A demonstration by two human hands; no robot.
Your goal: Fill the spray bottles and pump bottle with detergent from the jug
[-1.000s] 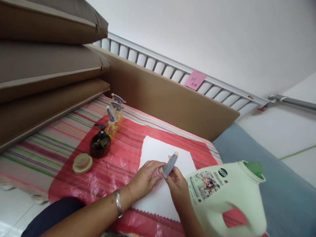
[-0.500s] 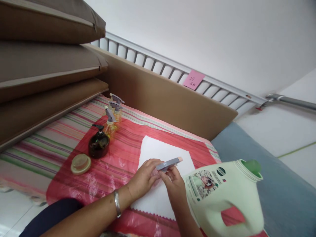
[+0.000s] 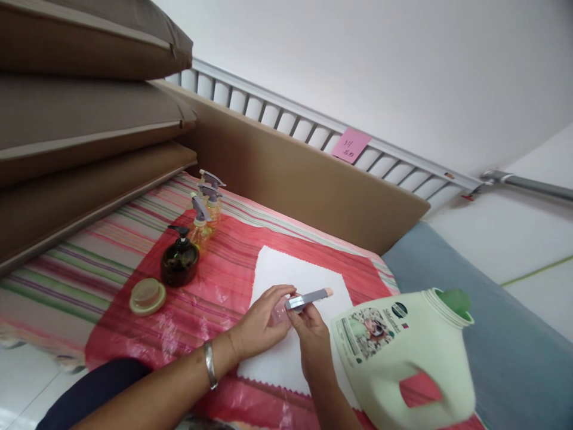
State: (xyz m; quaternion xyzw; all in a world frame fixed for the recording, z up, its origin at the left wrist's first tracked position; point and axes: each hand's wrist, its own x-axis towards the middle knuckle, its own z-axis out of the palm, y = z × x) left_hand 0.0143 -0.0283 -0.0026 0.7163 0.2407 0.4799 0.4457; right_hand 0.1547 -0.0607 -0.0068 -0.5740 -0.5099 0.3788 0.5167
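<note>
Over a white cloth point(image 3: 298, 278), my left hand point(image 3: 264, 319) is wrapped round a clear pinkish spray bottle point(image 3: 279, 312). My right hand point(image 3: 313, 334) grips the grey spray head point(image 3: 308, 297) at the bottle's top, its pale nozzle pointing right. Fingers hide most of the bottle. Close to my right forearm stands a large pale green jug point(image 3: 403, 352) with a label and a green spout in its open mouth. A round pale green cap point(image 3: 147, 297) lies on the red sheet at the left.
A dark pump bottle point(image 3: 179, 263) and several spray bottles with yellow liquid point(image 3: 200, 230) stand at the back left. Brown cushions point(image 3: 89, 119) are stacked at the left. A brown board point(image 3: 290, 167) leans along the railing, which bears a pink note point(image 3: 351, 145).
The spray head has shifted slightly right and down, and its angle has turned a little in my right hand. More of the pinkish bottle shows in my left hand.
</note>
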